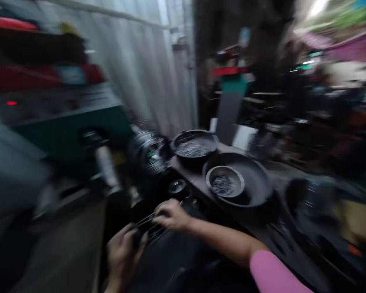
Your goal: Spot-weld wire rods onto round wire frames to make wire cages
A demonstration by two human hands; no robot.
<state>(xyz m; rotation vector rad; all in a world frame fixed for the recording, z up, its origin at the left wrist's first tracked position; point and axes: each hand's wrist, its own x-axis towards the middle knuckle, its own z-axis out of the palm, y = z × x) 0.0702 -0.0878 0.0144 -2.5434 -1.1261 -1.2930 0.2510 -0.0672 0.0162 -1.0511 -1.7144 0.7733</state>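
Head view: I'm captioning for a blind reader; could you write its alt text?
A left hand and right hand hold thin rods between them. Ahead to the right, a small bowl of shiny bits sits in a wide basin, with another basin of bits behind. Everything is blurred.

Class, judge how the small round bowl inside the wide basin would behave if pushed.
The small round bowl would probably slide, since it sits within the broader wide basin. Its even rim suggests stiffness. The small pieces heaped inside may shift about.
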